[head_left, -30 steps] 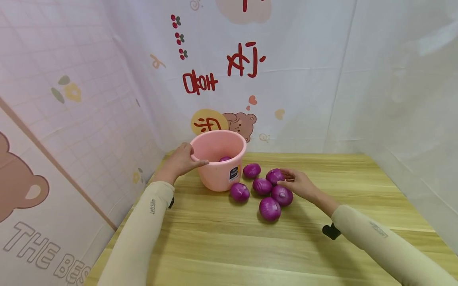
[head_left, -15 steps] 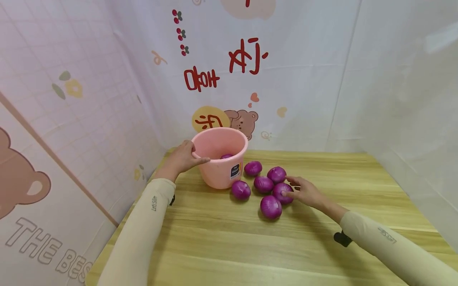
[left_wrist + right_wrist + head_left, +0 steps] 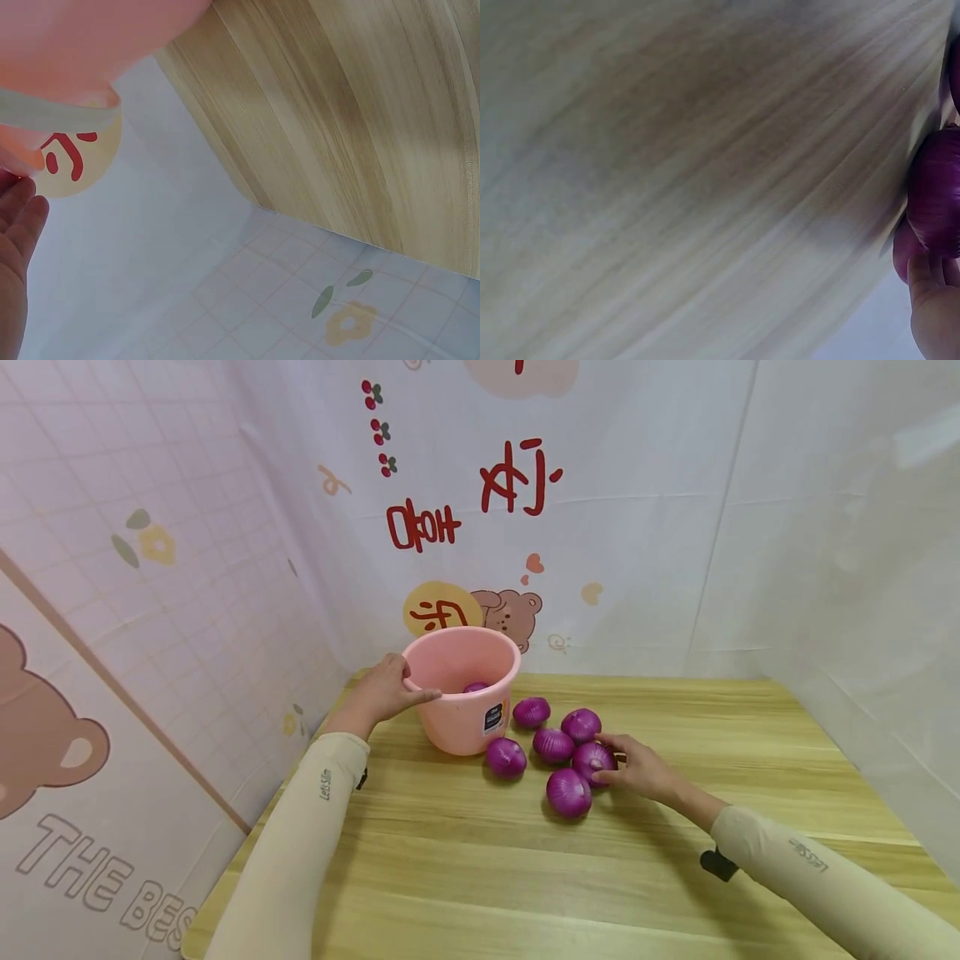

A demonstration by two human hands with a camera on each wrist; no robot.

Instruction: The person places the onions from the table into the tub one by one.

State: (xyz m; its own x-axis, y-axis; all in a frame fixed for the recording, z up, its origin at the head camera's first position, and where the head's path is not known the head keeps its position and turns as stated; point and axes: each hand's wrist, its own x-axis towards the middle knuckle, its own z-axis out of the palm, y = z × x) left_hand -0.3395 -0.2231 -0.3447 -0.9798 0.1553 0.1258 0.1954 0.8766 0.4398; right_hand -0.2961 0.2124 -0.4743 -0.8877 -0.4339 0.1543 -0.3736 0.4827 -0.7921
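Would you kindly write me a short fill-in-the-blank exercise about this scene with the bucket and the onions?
1. The left hand has its grip on a bucket that is coloured ____.
2. Outside the bucket, ____ red onions lie on the wood-grain table.
3. The hand at the onions is the person's ____ one.
4. Beside the yellow circle on the backdrop, a brown ____ is printed.

Missing words: pink; six; right; bear.

Sheeted-off booth [image 3: 825, 552], home or studio hard to tell, wood-grain table [image 3: 450, 877], pale hangings [image 3: 637, 552] printed with bears [image 3: 513, 617] and cherries [image 3: 378, 439]
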